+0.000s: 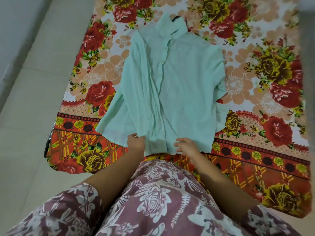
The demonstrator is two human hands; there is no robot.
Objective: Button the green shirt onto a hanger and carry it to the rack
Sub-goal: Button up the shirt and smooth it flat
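Pinching the thin, crinkled green shirt [172, 92] at its near hem, your left hand [135, 142] grips; right hand [185, 144] rests splayed; collar points far.

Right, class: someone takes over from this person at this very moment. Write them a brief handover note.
Left hand: pinching the hem of the green shirt.
Right hand: open, fingers spread over the hem by the placket.
Shirt lies flat, front up, on the floral sheet; a dark hanger tip shows at the collar.
Done: upper buttons look closed.
Left: check the lowest buttons, lift it, carry to the rack, which is not in view.
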